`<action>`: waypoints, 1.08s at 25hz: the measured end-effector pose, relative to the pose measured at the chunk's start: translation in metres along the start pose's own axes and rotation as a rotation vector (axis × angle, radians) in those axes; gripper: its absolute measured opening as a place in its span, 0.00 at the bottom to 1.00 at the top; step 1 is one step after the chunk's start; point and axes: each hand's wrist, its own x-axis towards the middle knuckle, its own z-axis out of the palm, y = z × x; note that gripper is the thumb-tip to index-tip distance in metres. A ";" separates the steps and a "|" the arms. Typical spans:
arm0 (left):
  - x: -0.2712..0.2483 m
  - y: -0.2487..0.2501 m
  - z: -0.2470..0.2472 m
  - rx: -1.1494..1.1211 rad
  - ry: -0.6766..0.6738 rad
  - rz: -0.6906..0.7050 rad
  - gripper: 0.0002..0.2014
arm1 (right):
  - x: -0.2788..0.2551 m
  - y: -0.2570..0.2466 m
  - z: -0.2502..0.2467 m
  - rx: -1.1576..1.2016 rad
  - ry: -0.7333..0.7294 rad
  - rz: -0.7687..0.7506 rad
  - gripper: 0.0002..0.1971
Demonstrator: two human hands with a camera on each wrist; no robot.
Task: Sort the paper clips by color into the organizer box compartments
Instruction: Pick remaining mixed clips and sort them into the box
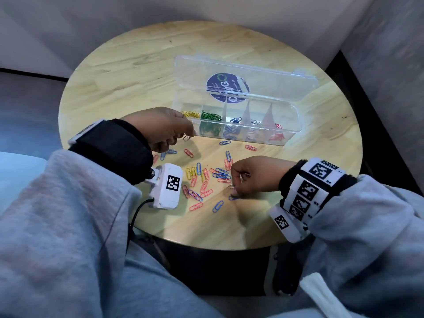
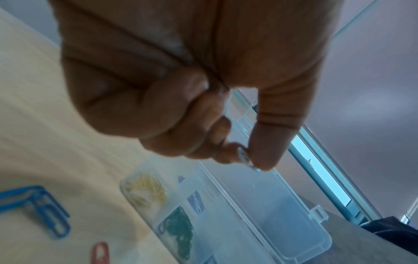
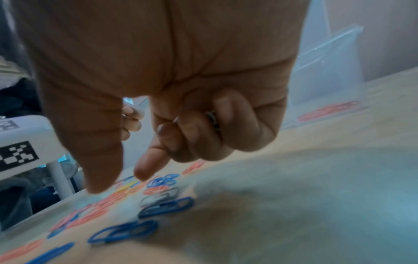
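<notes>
Loose paper clips scattered mid-bench, near organizer box; likely light, springy wire, slick coating; best pinched by loop ends; left hand pinches silver clip beside box's yellow end; right hand pinches silver clip off bench; near bench edge just behind wrists; open room beyond box.

Clear glossy plastic organizer box, matt wood table

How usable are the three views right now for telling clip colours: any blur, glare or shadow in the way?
Head view: sharp, colours read well, though glare on the clear organizer box washes the silver compartment and the right hand shadows the table. Left wrist view: soft, the left hand fills the frame. Right wrist view: motion-blurred, with the blue paper clips still legible.
</notes>
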 end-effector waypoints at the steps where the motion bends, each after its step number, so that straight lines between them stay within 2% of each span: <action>1: -0.001 0.001 0.000 -0.038 0.016 -0.002 0.13 | 0.000 0.001 -0.001 0.000 0.015 -0.006 0.09; 3: -0.004 0.004 -0.001 -0.150 0.049 0.012 0.13 | 0.001 0.001 -0.001 -0.004 0.035 -0.012 0.05; 8: -0.010 0.006 -0.014 -0.366 0.111 0.020 0.11 | 0.007 0.000 0.008 -0.055 0.057 0.005 0.06; 12: -0.011 0.005 -0.012 -0.330 0.137 0.013 0.13 | 0.009 0.000 0.010 -0.073 0.054 0.030 0.08; 15: -0.008 0.005 -0.004 -0.316 0.114 -0.008 0.14 | 0.005 0.003 0.004 -0.008 0.031 0.049 0.05; 17: -0.006 0.004 0.003 -0.332 0.083 -0.035 0.12 | 0.003 0.008 -0.003 0.111 0.035 0.073 0.07; 19: -0.003 0.005 0.008 -0.379 0.029 -0.052 0.09 | 0.001 0.014 -0.011 0.351 0.053 0.101 0.11; 22: 0.000 0.005 0.012 -0.483 -0.013 -0.046 0.07 | -0.001 0.022 -0.019 0.705 0.169 0.121 0.15; 24: 0.001 0.006 0.013 -0.569 -0.017 -0.028 0.06 | -0.002 0.027 -0.022 0.856 0.236 0.127 0.16; 27: 0.002 0.009 0.018 -0.691 -0.078 0.009 0.07 | -0.005 0.032 -0.025 1.081 0.252 0.133 0.14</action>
